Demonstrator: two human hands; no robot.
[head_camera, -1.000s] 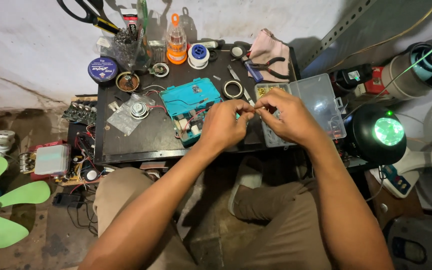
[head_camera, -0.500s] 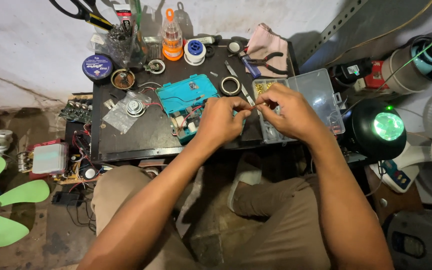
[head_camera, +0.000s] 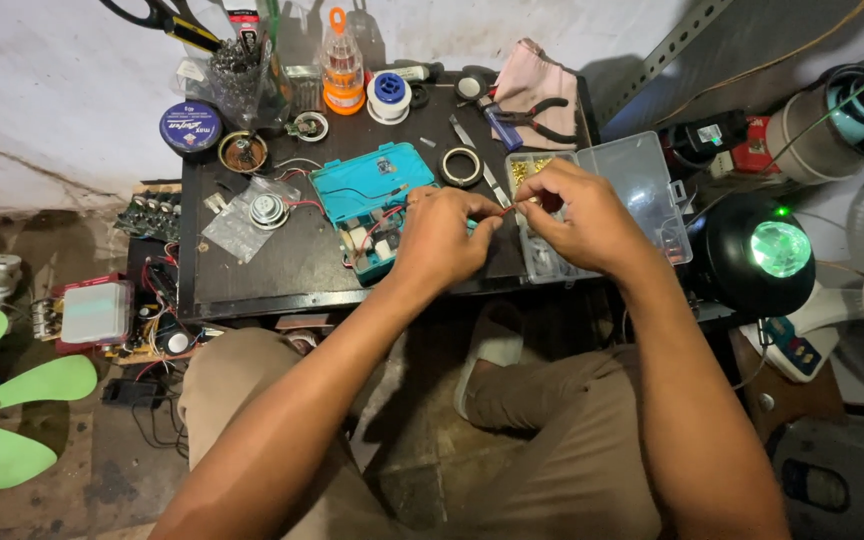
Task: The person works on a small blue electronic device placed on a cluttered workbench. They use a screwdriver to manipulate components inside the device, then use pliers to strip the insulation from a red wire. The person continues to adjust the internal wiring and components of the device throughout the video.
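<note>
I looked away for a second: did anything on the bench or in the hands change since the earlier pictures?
Hardly anything. The left hand and right hand stay together over the table, pinching a thin red wire between them; nothing was picked up or let go. The teal case, clear parts box and solder spool lie as before.

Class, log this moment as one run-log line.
left hand: pinching red wire | right hand: pinching its other end | below: parts box | beside: teal case, open

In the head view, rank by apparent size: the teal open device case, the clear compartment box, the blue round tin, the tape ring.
1. clear compartment box
2. teal open device case
3. blue round tin
4. tape ring

All sit on the same table at similar distance.
</note>
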